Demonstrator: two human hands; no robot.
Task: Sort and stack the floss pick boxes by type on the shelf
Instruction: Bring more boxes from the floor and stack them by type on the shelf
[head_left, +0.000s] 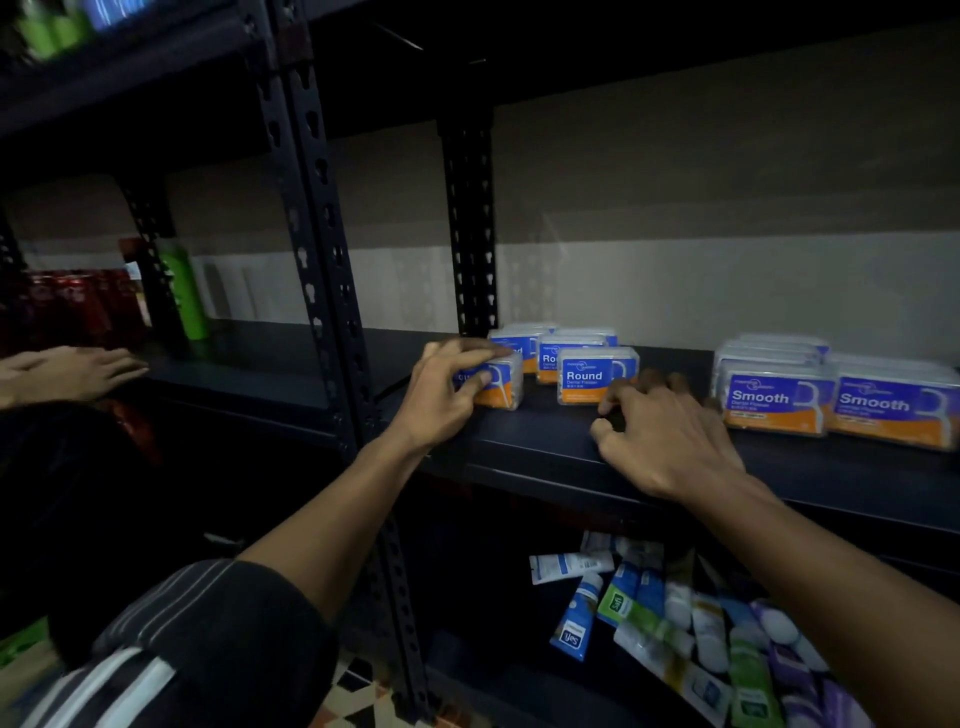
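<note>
On the dark shelf (545, 441) stand clear floss pick boxes with blue and orange labels. My left hand (447, 389) grips the leftmost box (501, 387) from above, fingers on its top and front. A box marked Round (592, 376) stands just right of it, with more Round boxes (563, 345) behind. My right hand (660, 431) rests on the shelf in front of the Round box with curled fingers, holding nothing that I can see. Far right, stacked boxes marked Smooth (774, 400) stand beside another Smooth box (893, 410).
A black slotted upright (322, 270) stands left of my left arm. Another person's hand (72, 369) reaches onto the neighbouring shelf at far left, near a green bottle (184, 291) and red packs (78, 301). Several tubes (675, 618) lie on the shelf below.
</note>
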